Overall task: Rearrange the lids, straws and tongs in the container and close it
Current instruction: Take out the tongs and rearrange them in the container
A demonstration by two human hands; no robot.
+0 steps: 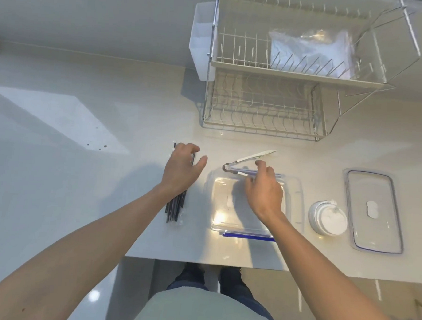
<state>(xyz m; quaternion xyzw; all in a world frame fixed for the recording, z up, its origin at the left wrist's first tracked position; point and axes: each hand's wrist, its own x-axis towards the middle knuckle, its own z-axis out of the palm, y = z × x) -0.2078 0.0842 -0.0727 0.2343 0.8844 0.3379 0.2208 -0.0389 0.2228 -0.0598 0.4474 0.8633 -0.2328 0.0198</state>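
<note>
Hovering spread-fingered over the bundle of black straws (176, 204), the left hand (181, 169) grips nothing yet; those straws look light and apt to scatter, so a pinch round the middle should serve. Next, the clear container (294, 188) sits open and empty on the countertop (82, 177). Over its far rim, the right hand (263, 189) curls its fingers at the white tongs (249, 159), stiff and light; whether it grips them is unclear. Stacked lids (328, 218) and the container lid (373, 212) lie rightward.
</note>
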